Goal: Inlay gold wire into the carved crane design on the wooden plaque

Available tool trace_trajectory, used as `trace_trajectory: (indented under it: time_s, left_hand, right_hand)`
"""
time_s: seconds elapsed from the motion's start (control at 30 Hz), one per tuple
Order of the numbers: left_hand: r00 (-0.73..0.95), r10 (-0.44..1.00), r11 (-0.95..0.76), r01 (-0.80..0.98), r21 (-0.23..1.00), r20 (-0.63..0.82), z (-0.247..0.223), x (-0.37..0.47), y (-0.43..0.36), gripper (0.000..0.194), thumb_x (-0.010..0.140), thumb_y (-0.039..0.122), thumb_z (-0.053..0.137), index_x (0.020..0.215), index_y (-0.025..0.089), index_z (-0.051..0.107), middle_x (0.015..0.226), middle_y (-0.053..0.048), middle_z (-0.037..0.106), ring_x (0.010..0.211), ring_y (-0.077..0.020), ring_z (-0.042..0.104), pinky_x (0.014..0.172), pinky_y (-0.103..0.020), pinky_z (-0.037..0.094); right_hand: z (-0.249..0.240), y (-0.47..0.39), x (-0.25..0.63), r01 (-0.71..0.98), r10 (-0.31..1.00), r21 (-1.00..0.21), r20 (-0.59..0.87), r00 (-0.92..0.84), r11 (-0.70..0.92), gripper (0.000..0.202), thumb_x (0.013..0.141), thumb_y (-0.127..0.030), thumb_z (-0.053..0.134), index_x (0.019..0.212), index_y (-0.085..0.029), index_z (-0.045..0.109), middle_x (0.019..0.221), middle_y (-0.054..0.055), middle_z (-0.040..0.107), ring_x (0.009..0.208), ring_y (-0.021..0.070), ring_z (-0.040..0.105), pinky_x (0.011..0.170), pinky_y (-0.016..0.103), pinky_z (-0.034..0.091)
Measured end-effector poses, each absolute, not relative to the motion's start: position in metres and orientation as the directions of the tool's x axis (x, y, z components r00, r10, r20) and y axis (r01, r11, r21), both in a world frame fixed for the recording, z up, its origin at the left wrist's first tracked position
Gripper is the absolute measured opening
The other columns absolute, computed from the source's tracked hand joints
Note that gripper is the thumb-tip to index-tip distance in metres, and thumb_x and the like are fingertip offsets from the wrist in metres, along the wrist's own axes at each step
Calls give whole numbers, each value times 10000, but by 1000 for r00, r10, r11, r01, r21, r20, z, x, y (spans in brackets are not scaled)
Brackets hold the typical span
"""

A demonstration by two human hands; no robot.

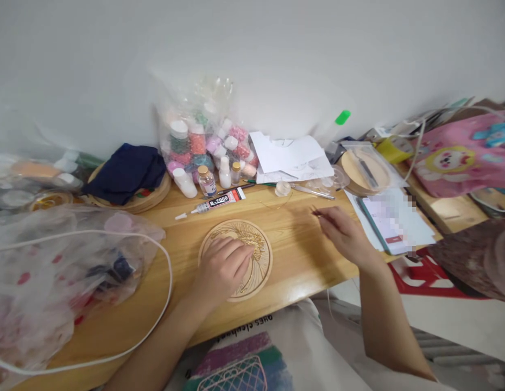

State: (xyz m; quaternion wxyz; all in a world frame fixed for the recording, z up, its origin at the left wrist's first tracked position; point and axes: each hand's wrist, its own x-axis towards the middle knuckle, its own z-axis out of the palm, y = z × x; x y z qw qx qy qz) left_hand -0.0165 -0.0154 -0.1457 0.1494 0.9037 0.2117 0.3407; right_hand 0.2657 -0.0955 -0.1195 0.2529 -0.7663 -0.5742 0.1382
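A round wooden disc with carved lines and gold-coloured detail lies near the table's front edge. My left hand rests over its left part, fingers bent and close together; whatever is under the fingertips is hidden. To the right, my right hand is raised above the table, its fingers pinched on a small, thin, dark tool whose tip points up and left; its kind is too small to tell. Behind the disc lies a glue tube marked B-7000, its white nozzle pointing left. A small round white container stands further back.
Bottles and a plastic bag of bead jars stand by the wall. Dark blue cloth lies at the back left. A plastic bag and white cable occupy the left. Papers and a phone lie right.
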Motion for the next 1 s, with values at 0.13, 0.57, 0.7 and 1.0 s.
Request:
trace_trajectory:
  time_s: [0.13,0.57,0.7,1.0]
  left_hand:
    - [682,486,-864,282,417,546,-146,-17,-16,147,926,115,492,901,150,632,774,-28,680,748,-169,611,734,-324,489]
    - [652,502,-857,290,425,568,-148,-17,-15,143,914,101,501,871,146,630,768,-27,674,736,-161,598,714,-311,481]
    - [644,520,-848,311,429,561,-148,-17,-15,133,918,111,512,891,160,633,785,-22,686,757,-157,614,736,-312,489]
    - [623,532,-843,326,427,574,-146,-18,-16,104,917,117,533,914,153,631,800,-37,689,763,-157,618,744,-325,507]
  right_hand:
    - [-117,-116,281,665,686,-194,-70,724,-721,367,841,-480,521,951,-153,648,854,117,663,792,253,627,628,318,421]
    - [-127,-65,266,754,795,-262,-114,595,-602,163,801,-318,592,839,-178,665,742,66,680,690,213,612,567,281,348]
    - [-130,-63,262,761,830,-407,11,558,-506,324,881,-315,505,1152,-162,599,822,71,682,726,213,620,616,301,397]
    - [-108,-101,206,66,916,-984,178,359,165,175,906,-232,587,1053,-289,662,779,-14,677,515,98,567,452,230,406]
